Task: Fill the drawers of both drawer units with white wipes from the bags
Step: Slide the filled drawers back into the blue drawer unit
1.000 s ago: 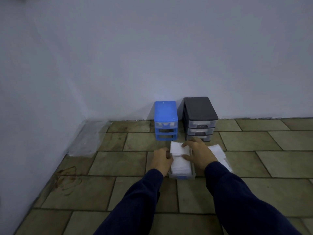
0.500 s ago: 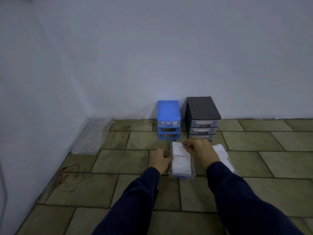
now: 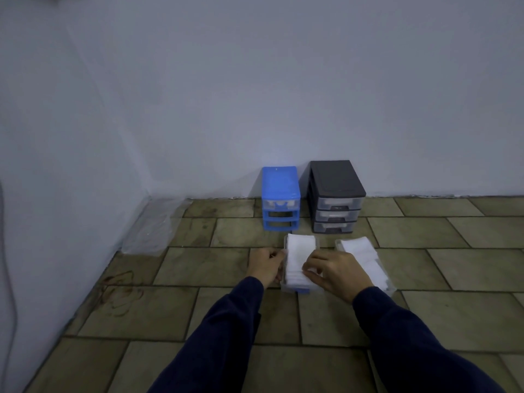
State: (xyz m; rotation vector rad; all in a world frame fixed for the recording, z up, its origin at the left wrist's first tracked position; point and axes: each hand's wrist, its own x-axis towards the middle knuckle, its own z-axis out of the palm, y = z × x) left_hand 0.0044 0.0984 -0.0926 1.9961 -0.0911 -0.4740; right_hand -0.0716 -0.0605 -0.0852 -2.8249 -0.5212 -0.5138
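A clear drawer [image 3: 301, 289] with a blue handle lies on the tiled floor, packed with white wipes [image 3: 300, 252]. My left hand [image 3: 265, 265] grips the drawer's left wall. My right hand [image 3: 333, 272] rests on the wipes near the drawer's front right, fingers pinching them. A second clear drawer [image 3: 389, 287] full of white wipes [image 3: 361, 256] lies just to the right. The blue drawer unit [image 3: 280, 194] stands against the wall with its two lower slots empty. The black drawer unit [image 3: 334, 194] beside it holds three clear drawers.
An empty clear plastic bag [image 3: 154, 228] lies in the left corner against the side wall. White walls close the back and the left. Dark stains [image 3: 119, 290] mark the floor tiles at left. Bare tiles stretch to the right.
My right hand has slid from the far end of the wipes back toward the drawer's front. The left hand stays at the drawer's left side.
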